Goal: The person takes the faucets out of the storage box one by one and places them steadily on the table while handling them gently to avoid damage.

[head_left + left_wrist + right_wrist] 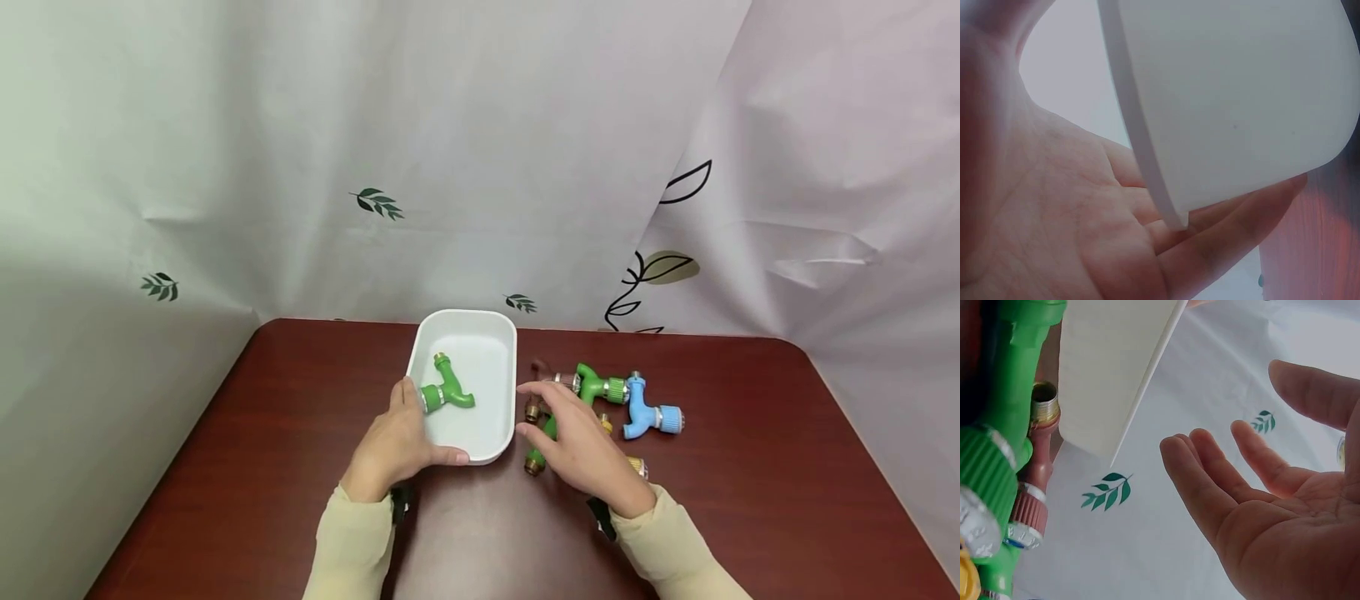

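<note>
A white plastic tub stands on the table with one green tap lying inside it. My left hand holds the tub at its near left corner, fingers along the left wall and thumb at the near rim. In the left wrist view the fingers lie against the tub's outer wall. My right hand, nothing in its grasp, is raised beside the tub's right wall, thumb and fingers spread apart. It partly hides a group of taps, among them a green tap and a brown one.
Right of the tub, another green tap and a blue tap lie on the dark red table. A yellow tap handle shows beside the right wrist. A pale leaf-patterned sheet hangs behind the table.
</note>
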`<state>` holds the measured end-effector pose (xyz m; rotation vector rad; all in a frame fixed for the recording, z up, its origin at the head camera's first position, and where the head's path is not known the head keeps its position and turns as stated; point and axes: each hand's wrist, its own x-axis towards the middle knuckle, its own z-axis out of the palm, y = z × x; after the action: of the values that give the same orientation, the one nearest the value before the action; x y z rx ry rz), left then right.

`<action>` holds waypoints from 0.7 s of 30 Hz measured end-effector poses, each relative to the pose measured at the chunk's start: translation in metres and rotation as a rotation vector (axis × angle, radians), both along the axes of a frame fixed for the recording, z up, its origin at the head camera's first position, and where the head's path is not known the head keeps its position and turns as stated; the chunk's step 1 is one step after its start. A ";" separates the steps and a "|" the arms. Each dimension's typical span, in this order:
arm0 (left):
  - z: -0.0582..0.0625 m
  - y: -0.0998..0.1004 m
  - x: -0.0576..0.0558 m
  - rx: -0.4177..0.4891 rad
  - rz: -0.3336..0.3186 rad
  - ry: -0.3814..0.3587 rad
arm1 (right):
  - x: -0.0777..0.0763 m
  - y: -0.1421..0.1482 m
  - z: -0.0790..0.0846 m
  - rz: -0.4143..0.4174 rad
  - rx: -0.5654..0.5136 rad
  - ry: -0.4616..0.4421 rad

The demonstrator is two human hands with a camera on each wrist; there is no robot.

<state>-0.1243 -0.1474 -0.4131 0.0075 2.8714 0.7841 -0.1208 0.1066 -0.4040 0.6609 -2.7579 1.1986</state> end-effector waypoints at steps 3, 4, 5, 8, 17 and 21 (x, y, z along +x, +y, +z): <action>0.000 0.000 0.001 -0.002 -0.004 0.004 | -0.001 -0.005 0.000 0.005 0.003 0.001; 0.001 0.000 0.001 -0.003 -0.005 0.004 | -0.002 -0.007 0.001 0.005 0.007 0.000; 0.001 0.000 0.001 -0.006 -0.006 0.004 | -0.002 -0.009 0.001 0.006 0.007 -0.003; 0.001 0.001 0.002 -0.011 -0.007 0.001 | -0.003 -0.014 0.001 0.014 0.001 -0.016; 0.001 0.001 0.003 0.001 -0.003 -0.009 | -0.006 -0.028 -0.005 0.038 0.019 0.034; 0.000 0.002 0.004 -0.003 -0.004 0.003 | -0.006 -0.035 -0.009 0.043 0.023 0.064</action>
<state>-0.1207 -0.1457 -0.4129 0.0135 2.8745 0.7791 -0.1271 0.0716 -0.4130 0.7501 -2.7223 1.1349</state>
